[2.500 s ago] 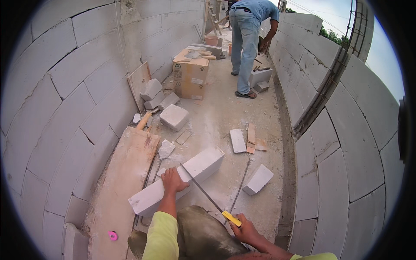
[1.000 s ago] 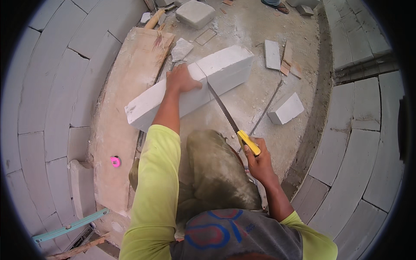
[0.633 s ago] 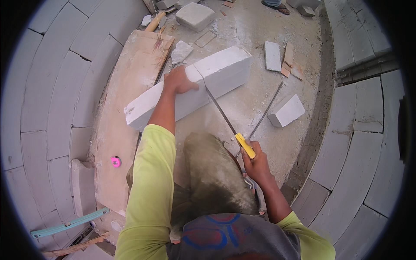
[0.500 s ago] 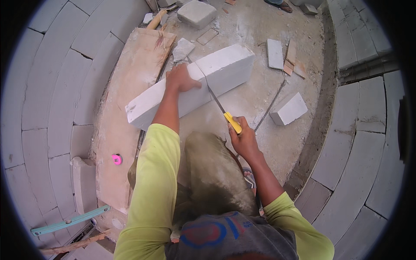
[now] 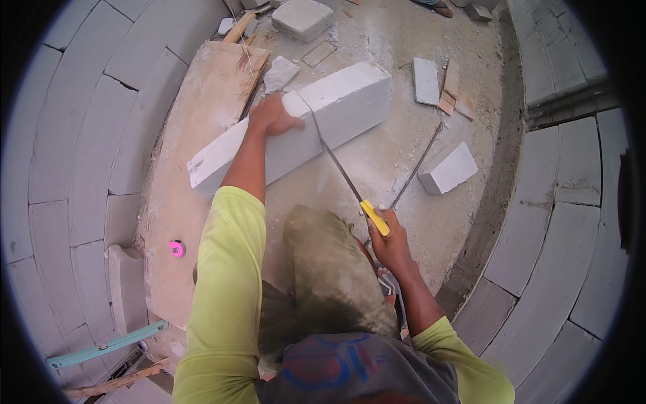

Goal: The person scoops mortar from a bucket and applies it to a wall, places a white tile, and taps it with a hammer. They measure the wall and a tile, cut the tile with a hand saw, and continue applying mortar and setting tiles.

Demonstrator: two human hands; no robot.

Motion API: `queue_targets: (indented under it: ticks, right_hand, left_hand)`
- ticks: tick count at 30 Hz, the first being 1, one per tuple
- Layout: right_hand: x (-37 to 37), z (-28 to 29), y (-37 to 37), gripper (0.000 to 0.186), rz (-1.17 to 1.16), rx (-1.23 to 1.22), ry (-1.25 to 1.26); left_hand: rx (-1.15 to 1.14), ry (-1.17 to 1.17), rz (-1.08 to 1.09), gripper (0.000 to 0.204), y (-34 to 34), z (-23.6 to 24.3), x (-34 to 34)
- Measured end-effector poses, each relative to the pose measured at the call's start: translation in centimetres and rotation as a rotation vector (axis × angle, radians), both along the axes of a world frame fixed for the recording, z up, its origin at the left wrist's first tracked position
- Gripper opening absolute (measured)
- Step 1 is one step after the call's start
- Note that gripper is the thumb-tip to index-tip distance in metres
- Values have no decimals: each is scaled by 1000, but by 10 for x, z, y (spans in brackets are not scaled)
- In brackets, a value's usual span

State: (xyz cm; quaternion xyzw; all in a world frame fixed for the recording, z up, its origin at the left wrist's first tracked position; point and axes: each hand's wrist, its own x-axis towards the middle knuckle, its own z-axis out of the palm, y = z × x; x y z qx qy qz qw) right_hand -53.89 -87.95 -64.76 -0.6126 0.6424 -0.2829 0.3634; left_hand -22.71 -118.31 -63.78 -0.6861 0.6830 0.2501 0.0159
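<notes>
A white block (image 5: 350, 101) lies slantwise in front of the person, part-way sawn: a cut (image 5: 309, 108) crosses its top and runs down its near face, with the blade of the yellow-handled saw (image 5: 356, 192) in it. The block appears to be in one piece, so some depth seems left uncut; how much I cannot tell. The left hand (image 5: 272, 116) grips the block's top just left of the cut, thumb toward the near face, fingertips hidden. The right hand (image 5: 391, 246), nearer the person than the block, is wrapped around the saw handle. Right of the block sits a smaller block (image 5: 449, 168); just beyond it, a broken lump (image 5: 280, 74); nearer than its left end, a pink tape measure (image 5: 176, 248) on a board (image 5: 212, 101). I see no container.
</notes>
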Motion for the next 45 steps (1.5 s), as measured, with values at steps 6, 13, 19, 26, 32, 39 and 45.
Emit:
queue_targets:
  ticks: [6,13,19,26,32,39,45]
  right_hand:
    - [-28,-24,5,27,-32,87,-121]
    - [-31,23,65,27,-90,191,-164]
    - [-118,64,162,31,-78,57,27]
    - [-156,46,169,45,-136,-335,108]
    - [-99,25,-17,67,91,-514,308]
    - [-43,16,-79,80,490,-212,638]
    - [-46,78,-76,93,574,101,732]
  left_hand:
    - [-99,18,-20,103,7,-18,3]
    - [-98,-23,-6,107,28,-6,-4]
    - [-72,-38,-18,108,34,-5,-13]
    - [-38,-242,-193,131,79,-2,-33]
    - [-94,-256,-188,128,121,50,-29]
    - [-316,112,-18,105,224,133,96]
    - [-362,320,299,96,300,220,110]
